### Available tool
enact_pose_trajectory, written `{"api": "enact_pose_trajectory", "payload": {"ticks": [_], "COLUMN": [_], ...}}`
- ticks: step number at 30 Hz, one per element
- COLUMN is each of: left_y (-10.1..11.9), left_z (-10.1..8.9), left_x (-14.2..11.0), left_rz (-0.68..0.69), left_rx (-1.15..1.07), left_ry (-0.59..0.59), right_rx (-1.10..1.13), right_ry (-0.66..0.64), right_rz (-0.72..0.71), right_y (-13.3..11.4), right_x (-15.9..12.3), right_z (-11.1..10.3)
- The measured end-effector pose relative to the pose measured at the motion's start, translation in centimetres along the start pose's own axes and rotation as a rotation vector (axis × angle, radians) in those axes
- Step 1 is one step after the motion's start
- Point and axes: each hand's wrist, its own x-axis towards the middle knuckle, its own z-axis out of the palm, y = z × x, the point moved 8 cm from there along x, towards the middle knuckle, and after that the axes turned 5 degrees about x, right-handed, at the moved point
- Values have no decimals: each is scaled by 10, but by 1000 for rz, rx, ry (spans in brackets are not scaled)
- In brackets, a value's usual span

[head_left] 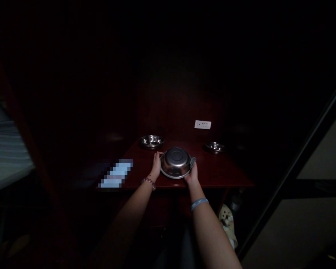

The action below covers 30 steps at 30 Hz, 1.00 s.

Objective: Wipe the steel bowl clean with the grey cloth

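Note:
Between my two hands is a shiny metal bowl (176, 162), bottom side up, above the front part of a dark red wooden desk (140, 179). My left hand (156, 164) grips its left rim, fingers partly hidden behind it. On the other side my right hand (192, 174) closes round the rim, near a small grey clip-like piece (193, 162) at the bowl's edge. Farther back stand two more metal bowls, right side up: one at the left (152, 141) and a smaller one at the right (215, 147).
A blurred-out bright screen (116, 175) lies at the desk's left front. On the back wall is a white socket panel (203, 124). Below the desk's right end hangs or stands a cream clog (227, 222). Bedding (4, 149) shows at far left; surroundings are very dark.

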Motion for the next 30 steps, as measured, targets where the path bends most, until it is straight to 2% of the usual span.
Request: {"api": "enact_pose_trajectory", "payload": {"ticks": [2,10,30], "left_y": [1,-5,-10], "left_z": [-3,-3,0], "left_x": [-1,-3,1], "left_rz": [-7,-75,-88], "left_rx": [34,69,48], "left_ry": [30,29,-8], "right_rx": [10,12,-2], "right_ry": [4,22,30], "right_rz": [2,-3,-28], "right_y": [0,1,-1], "right_x": [-1,-1,3], "right_z": [0,-3,-6]}}
